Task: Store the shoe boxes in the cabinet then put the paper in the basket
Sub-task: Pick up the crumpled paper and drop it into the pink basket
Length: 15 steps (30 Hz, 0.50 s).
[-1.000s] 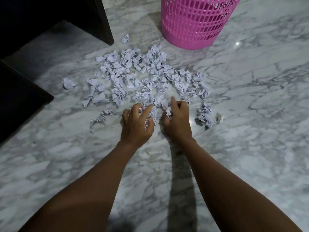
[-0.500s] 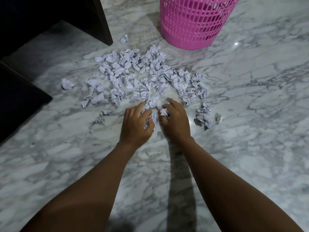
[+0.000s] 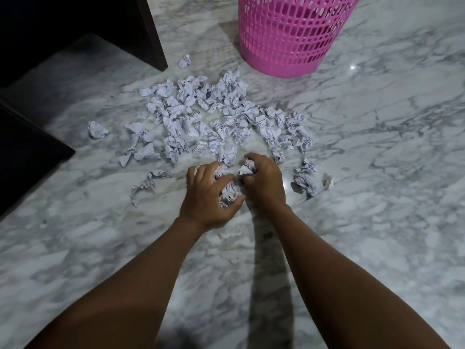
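Several crumpled pale paper balls [image 3: 221, 114] lie scattered on the marble floor in front of a pink plastic lattice basket [image 3: 286, 34] at the top. My left hand [image 3: 208, 197] is closed around a wad of crumpled paper at the near edge of the pile. Right beside it, touching, my right hand [image 3: 264, 182] grips another crumpled paper ball. Stray balls lie to the left [image 3: 97, 129] and right [image 3: 305, 178] of the pile.
A dark cabinet [image 3: 75, 26] fills the upper left, with one dark panel edge [image 3: 30, 152] jutting out at the left. Grey-veined marble floor [image 3: 377, 172] stretches to the right and toward me.
Both hands have curled tighter over the paper at the near edge of the pile and drawn together, gathering crumpled balls into their grips.
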Available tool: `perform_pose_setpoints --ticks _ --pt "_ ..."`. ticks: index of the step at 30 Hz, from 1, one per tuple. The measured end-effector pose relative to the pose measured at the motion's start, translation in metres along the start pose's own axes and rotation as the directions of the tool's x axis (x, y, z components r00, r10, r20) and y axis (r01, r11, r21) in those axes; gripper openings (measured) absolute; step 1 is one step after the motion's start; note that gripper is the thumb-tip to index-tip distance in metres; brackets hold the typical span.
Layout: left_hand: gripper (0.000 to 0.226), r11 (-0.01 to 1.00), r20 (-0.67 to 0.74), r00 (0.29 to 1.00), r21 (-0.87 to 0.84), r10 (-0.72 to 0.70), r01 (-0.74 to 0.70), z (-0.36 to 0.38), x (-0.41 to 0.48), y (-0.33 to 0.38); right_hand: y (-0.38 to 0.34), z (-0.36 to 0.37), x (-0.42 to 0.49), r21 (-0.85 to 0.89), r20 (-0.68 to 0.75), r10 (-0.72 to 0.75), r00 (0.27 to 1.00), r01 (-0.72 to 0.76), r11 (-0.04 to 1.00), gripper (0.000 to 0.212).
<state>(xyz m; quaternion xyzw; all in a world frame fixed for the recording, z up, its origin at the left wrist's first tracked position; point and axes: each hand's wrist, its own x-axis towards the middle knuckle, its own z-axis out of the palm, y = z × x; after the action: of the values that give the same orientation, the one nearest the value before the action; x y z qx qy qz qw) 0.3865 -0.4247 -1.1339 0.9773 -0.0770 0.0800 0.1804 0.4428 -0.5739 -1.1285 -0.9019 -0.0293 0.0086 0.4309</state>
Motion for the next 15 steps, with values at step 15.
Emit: perform_pose_setpoints --ticks 15 --pt "0.01 0.999 -0.217 0.976 -0.032 -0.032 0.026 0.017 0.004 0.002 0.051 -0.096 -0.019 0.202 -0.631 0.259 0.731 -0.168 0.965 0.031"
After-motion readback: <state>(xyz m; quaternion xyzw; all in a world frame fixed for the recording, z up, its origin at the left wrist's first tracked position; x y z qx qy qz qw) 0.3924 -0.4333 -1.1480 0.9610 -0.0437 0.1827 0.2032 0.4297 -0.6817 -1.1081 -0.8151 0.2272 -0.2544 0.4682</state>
